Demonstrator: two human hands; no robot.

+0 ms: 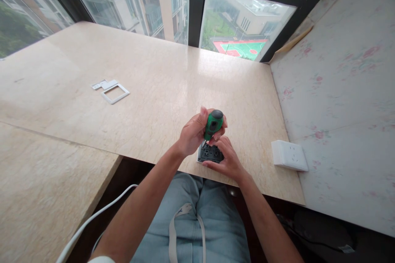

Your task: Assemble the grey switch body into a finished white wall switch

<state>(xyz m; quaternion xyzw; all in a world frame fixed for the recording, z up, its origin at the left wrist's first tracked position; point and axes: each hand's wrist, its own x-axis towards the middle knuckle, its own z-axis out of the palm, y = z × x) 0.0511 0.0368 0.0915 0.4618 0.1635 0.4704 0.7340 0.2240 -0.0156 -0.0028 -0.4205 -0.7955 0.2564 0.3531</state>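
My left hand (195, 130) is wrapped round the green and black handle of a screwdriver (213, 124). The screwdriver stands nearly upright, its thin shaft pointing down at a switch panel (211, 154). That panel has a white edge and a black inside, and it lies on the sill close to the front edge. My right hand (226, 157) grips the panel from the right side, thumb along the near edge and fingers at the far edge. Whether the screwdriver's tip touches a screw cannot be made out.
On the stone sill (154, 102), a white frame (115, 93) and a small white plate (104, 84) lie to the left. A white wall socket box (289, 155) sticks out at the right. Windows stand behind the sill. A white cable (92, 213) hangs at the lower left.
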